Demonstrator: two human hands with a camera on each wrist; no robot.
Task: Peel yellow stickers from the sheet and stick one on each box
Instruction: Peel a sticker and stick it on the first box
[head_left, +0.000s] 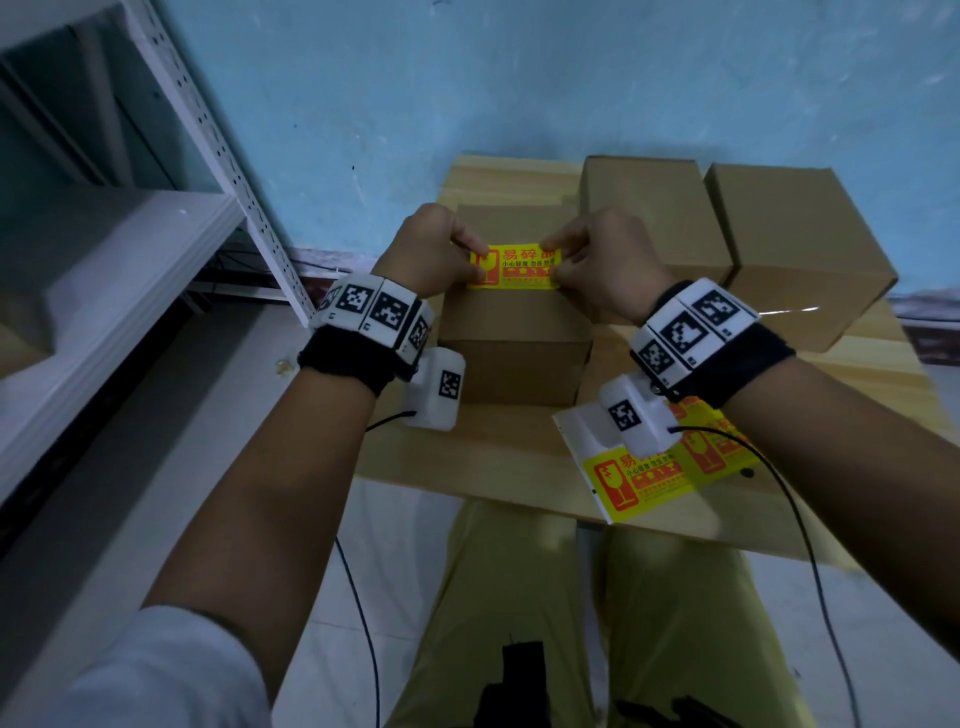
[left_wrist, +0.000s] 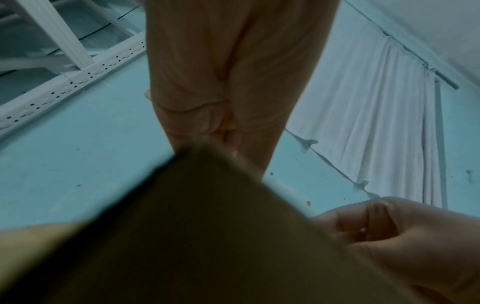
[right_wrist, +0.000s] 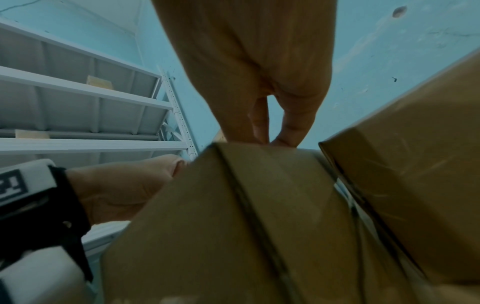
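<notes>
A yellow sticker (head_left: 517, 267) with red print is stretched flat over the top of the nearest cardboard box (head_left: 514, 338). My left hand (head_left: 479, 260) pinches its left edge and my right hand (head_left: 551, 258) pinches its right edge. I cannot tell whether the sticker touches the cardboard. In the left wrist view my left hand (left_wrist: 228, 131) curls at the box (left_wrist: 207, 236) edge. The right wrist view shows my right hand (right_wrist: 272, 131) at the top edge of the box (right_wrist: 233, 226). The sticker sheet (head_left: 649, 478) lies on the table under my right wrist.
Two more plain cardboard boxes (head_left: 649, 208) (head_left: 795, 244) stand behind and right of the near one on the wooden table (head_left: 467, 447). A white metal shelf rack (head_left: 104, 260) stands to the left against the blue wall. My knees are below the table's front edge.
</notes>
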